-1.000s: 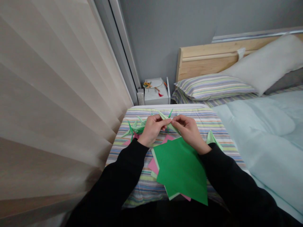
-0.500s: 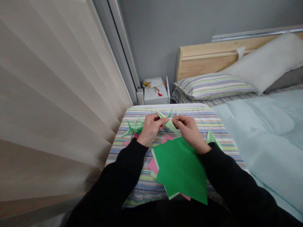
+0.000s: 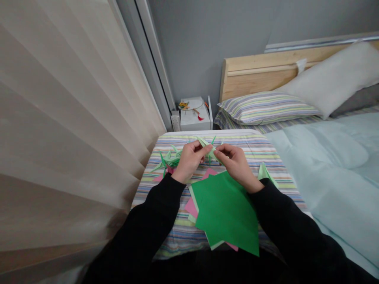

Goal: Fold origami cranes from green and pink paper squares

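A narrow piece of folded light green paper (image 3: 203,142) is pinched between my two hands above the table. My left hand (image 3: 191,159) grips it with thumb and fingers, near its middle. My right hand (image 3: 235,162) pinches it further down on the right, its thumb lying over the paper. Below my hands lies a fanned stack of square sheets, with a dark green sheet (image 3: 226,209) on top and pink and light green corners showing. Folded green paper pieces (image 3: 170,159) sit in a pile left of my left hand, partly hidden by it.
A striped cloth covers the table (image 3: 142,193). Near my right wrist stands another folded light green piece (image 3: 265,173). Beyond the table is a small white cabinet (image 3: 192,124) with craft items on it. The bed (image 3: 331,146) is on the right, a pleated curtain (image 3: 74,130) on the left.
My right hand has shifted slightly left, and its thumb now presses over the folded paper, close to my left thumb. The left hand stays nearly still.
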The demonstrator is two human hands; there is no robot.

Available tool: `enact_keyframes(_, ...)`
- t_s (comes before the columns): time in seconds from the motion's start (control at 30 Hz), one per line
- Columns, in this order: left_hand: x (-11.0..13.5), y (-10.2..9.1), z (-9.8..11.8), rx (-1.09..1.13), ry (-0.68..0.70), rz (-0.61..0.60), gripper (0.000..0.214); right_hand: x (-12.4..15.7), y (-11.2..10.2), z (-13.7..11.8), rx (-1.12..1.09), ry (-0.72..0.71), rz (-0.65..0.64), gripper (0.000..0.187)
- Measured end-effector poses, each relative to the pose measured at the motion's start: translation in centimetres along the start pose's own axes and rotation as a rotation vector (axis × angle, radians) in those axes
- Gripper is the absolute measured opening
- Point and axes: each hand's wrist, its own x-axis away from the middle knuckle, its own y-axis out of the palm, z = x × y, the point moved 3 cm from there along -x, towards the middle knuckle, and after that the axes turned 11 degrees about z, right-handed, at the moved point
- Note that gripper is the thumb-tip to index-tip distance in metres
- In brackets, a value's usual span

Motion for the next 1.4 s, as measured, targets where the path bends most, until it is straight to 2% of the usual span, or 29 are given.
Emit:
enact_keyframes(0.17, 0.2, 0.3, -0.1, 0.054, -0.059, -0.042, 0.036, -0.4, -0.5, 1.0, -0.070, 0.073, 0.109, 0.025)
enact_keyframes(0.37, 0.1, 0.0, 0.4, -0.027, 0.045, -0.017, 0.022, -0.3, -0.2, 0.9, -0.117, 0.159, 0.076, 0.027)
enact_keyframes(0.47, 0.0, -0.2, 0.6, -0.077, 0.108, -0.047, 0.020, -0.4, -0.2, 0.8, -0.113, 0.146, 0.075, 0.028)
enact_keyframes(0.6, 0.1, 0.1, 0.4, -0.149, 0.125, -0.114, 0.021, -0.6, -0.4, 1.1, -0.101, 0.116, 0.136, 0.025)
enact_keyframes(0.83, 0.1, 0.1, 0.3, -0.044, 0.103, -0.010, 0.026, -0.5, -0.2, 1.2, -0.144, 0.132, 0.148, 0.028)
enact_keyframes(0.97, 0.2, 0.3, 0.5, -0.046, 0.093, -0.014, 0.026, -0.3, -0.1, 0.9, -0.126, 0.106, 0.139, 0.030)
enact_keyframes(1.2, 0.2, 0.1, 0.7, -0.070, 0.093, -0.032, 0.018, 0.2, 0.3, 0.2, -0.209, 0.090, 0.049, 0.033)
enact_keyframes(1.4, 0.3, 0.2, 0.7, -0.178, 0.169, -0.024, 0.012, 0.5, 0.2, 0.3, -0.093, 0.053, 0.074, 0.027)
